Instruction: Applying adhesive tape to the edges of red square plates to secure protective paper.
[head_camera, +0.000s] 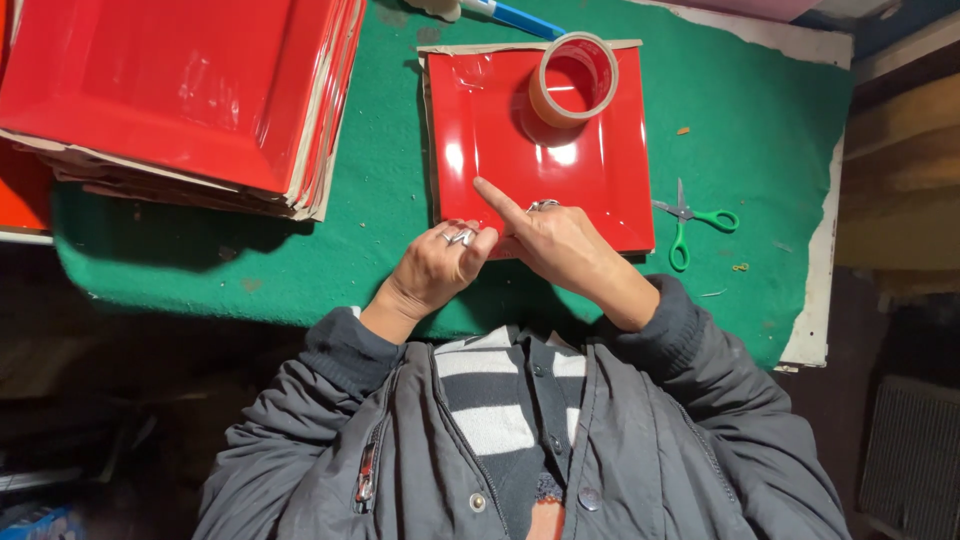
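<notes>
Pressing its extended forefinger on the glossy red square tray (560, 170), the right hand (560, 245) meets the loosely curled left hand (435, 265) at its near edge; a tape roll (572, 78) stands on the tray's far part, on the green bench (380, 190).

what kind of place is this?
Probably a small craft or packaging workbench: a green felt table, a stack of glossy red trays, a tape roll and green scissors.

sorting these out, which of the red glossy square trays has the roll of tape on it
The single red glossy square tray lying under both hands on the green mat, with the tan tape roll at its far edge. The stacked red trays at upper left carry nothing.
</notes>
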